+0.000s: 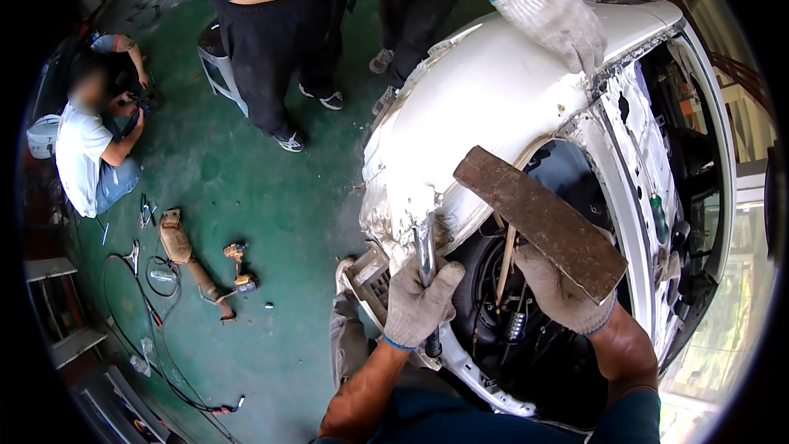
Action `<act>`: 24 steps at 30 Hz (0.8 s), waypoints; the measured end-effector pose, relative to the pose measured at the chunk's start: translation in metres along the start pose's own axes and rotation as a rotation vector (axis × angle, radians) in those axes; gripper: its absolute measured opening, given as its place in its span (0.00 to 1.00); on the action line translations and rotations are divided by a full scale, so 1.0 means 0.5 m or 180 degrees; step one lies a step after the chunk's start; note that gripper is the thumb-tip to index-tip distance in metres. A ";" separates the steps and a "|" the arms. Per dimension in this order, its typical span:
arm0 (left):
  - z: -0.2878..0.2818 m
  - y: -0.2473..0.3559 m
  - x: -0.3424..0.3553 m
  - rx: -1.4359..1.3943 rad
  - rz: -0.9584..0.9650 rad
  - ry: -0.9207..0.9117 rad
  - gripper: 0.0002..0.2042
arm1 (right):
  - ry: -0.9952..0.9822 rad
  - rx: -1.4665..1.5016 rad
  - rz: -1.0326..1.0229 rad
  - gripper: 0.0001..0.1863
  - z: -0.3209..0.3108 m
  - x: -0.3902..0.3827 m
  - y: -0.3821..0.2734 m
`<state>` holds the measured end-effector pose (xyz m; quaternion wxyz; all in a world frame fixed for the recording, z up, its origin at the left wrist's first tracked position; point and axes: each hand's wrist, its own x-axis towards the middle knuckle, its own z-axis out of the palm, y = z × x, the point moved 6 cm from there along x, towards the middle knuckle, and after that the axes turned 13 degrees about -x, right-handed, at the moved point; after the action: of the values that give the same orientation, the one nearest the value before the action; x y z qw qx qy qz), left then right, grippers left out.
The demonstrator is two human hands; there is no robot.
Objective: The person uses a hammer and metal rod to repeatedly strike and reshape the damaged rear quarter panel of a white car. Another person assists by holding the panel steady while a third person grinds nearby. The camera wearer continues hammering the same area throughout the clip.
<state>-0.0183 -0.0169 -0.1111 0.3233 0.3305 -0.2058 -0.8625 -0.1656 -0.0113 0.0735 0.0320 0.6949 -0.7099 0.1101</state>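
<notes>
My left hand, in a grey work glove, grips a shiny metal chisel whose tip rests against the torn lower edge of a white car body panel. My right hand, also gloved, holds a rusty flat hammer head on a wooden handle, raised just right of the chisel. Under both hands the dark wheel arch shows a spring and cables. Another person's gloved hand presses on the top of the panel.
Two people stand at the top on the green floor beside a small stool. Another person sits at the left. A cordless drill, an exhaust part, hand tools and cables lie on the floor at lower left.
</notes>
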 end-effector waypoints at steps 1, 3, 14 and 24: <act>0.001 0.002 0.002 0.0000 -0.0121 0.0022 0.21 | -0.0213 -0.0387 -0.0094 0.18 0.007 0.012 0.001; 0.000 -0.006 0.000 0.0007 -0.0135 -0.0028 0.21 | -0.0372 -0.0647 -0.0136 0.18 0.007 0.018 0.001; 0.002 -0.007 0.000 -0.0087 -0.0243 -0.0133 0.22 | -0.0447 -0.0352 0.0179 0.20 0.008 0.014 0.007; 0.004 -0.014 0.006 -0.0002 -0.0092 -0.0058 0.19 | -0.0237 -0.0079 0.0018 0.19 0.007 0.029 -0.016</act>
<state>-0.0243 -0.0135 -0.1153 0.3091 0.3254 -0.2037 -0.8701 -0.1578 -0.0264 0.0738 0.0139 0.6960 -0.7139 0.0755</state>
